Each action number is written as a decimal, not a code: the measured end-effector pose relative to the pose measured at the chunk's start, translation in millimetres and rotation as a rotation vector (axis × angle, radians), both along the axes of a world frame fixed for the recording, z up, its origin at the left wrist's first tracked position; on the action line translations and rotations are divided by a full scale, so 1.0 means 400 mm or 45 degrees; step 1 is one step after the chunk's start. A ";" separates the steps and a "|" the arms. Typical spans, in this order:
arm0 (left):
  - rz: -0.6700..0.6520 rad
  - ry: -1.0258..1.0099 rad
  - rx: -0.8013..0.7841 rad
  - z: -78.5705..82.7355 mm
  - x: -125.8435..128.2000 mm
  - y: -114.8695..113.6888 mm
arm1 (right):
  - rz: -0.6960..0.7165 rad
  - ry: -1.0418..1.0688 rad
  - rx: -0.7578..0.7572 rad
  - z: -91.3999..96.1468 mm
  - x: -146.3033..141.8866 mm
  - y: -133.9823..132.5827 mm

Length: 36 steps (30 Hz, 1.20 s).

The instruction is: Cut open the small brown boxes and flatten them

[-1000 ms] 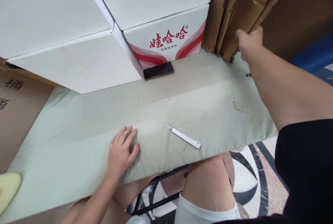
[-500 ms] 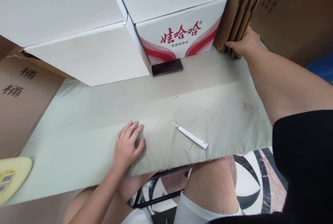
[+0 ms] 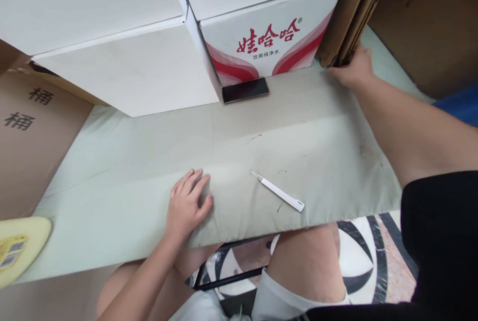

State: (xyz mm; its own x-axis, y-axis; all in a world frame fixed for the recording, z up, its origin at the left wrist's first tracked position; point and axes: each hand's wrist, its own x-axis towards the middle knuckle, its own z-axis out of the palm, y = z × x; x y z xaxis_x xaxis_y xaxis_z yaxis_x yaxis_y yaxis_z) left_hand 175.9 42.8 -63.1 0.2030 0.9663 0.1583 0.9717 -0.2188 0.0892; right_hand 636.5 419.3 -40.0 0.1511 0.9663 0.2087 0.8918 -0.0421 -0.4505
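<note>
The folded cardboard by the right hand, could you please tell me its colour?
The cardboard is brown, showing best in the head view.

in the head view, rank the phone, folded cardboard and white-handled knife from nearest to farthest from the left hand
From the left hand:
1. White-handled knife, just to its right
2. Phone, farther back, at the foot of the red-and-white box
3. Folded cardboard, far back right, by the right hand

A phone [image 3: 245, 90] lies beside a red-printed white box [image 3: 269, 37]; a yellow object [image 3: 36, 241], near a brown carton [image 3: 37, 157].
</note>
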 end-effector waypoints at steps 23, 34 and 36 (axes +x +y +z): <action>0.218 -0.434 -0.283 0.039 0.065 -0.018 | 0.380 -0.395 -0.149 -0.049 -0.176 -0.685; 0.321 -1.546 -0.537 0.078 -0.092 0.069 | 0.343 -0.500 -0.149 -0.093 -0.159 -0.675; 0.348 -1.786 -0.503 0.087 -0.125 0.070 | 0.331 -0.513 -0.175 -0.097 -0.156 -0.674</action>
State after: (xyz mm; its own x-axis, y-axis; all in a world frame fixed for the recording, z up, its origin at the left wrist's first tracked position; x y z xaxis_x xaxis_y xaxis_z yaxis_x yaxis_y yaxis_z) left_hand 125.9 70.8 -28.3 -0.0808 0.9746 -0.2090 0.0503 0.2134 0.9757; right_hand 574.0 149.7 -78.8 -0.1646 0.9840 0.0690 0.9828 0.1695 -0.0737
